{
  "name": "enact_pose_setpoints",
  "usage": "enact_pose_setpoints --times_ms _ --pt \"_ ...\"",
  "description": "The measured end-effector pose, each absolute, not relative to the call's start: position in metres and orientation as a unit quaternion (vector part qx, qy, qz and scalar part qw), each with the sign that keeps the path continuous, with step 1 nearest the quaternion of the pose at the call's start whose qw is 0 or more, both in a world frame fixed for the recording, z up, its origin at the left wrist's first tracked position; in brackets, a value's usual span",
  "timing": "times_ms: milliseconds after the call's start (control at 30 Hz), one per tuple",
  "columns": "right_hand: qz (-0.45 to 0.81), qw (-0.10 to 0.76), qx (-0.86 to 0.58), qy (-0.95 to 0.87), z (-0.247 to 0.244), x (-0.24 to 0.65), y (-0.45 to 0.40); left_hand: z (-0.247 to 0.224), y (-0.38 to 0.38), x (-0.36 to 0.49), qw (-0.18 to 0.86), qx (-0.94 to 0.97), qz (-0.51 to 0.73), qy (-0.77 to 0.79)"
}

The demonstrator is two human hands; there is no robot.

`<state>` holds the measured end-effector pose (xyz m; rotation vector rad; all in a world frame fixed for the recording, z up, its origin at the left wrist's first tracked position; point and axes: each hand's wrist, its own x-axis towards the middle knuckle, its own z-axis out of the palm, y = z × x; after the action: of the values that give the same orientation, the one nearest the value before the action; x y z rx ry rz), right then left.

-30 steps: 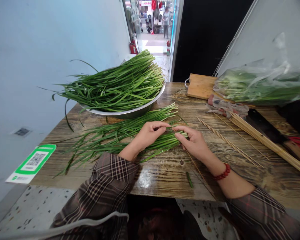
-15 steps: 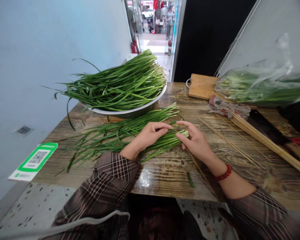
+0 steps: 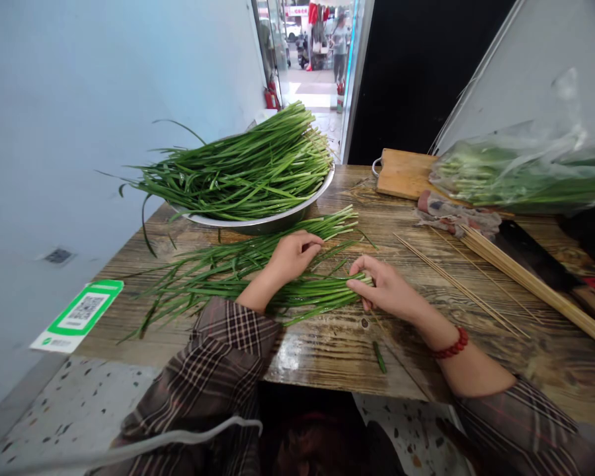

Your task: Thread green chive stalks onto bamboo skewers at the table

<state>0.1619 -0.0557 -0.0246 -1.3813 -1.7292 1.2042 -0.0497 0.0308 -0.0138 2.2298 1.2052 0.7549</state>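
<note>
Long green stalks with pale ends lie across the wooden table as a back bunch point(image 3: 344, 221) and a front bunch point(image 3: 322, 291). My right hand point(image 3: 384, 284) pinches the pale ends of the front bunch, with a thin stick or strand running from beneath it toward the table's front edge. Over the stalks, between the two bunches, is my left hand point(image 3: 292, 254). Its thumb and fingertips are pressed together, and whatever lies between them is too small to make out. Behind, a metal bowl point(image 3: 297, 215) holds a large heap of the same stalks point(image 3: 248, 165).
On the right are thin skewers point(image 3: 456, 281), a skewer bundle point(image 3: 535, 284), a dark cleaver point(image 3: 530, 254), a crumpled cloth point(image 3: 459, 215), a cutting board point(image 3: 404, 173) and bagged greens point(image 3: 515, 172). A green QR card point(image 3: 82, 312) is at the left. A person stands beyond the doorway.
My left hand has moved left and slightly up, away from the pale ends, and its fingers have closed. My right hand has drawn its fingers together on the front bunch's ends.
</note>
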Motion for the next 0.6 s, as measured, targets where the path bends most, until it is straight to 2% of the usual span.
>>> enact_pose_setpoints --times_ms 300,433,600 --pt "0.451 0.312 -0.522 -0.653 -0.025 0.16 -0.055 -0.027 0.027 -0.04 0.125 0.861 0.194 0.453" --pt "0.434 0.329 -0.533 -0.647 -0.027 0.161 -0.054 -0.026 0.028 -0.038 0.17 0.835 0.271 0.448" --pt "0.421 0.373 -0.555 -0.613 -0.028 0.161 -0.051 -0.024 0.026 -0.033 0.308 0.77 0.344 0.44"
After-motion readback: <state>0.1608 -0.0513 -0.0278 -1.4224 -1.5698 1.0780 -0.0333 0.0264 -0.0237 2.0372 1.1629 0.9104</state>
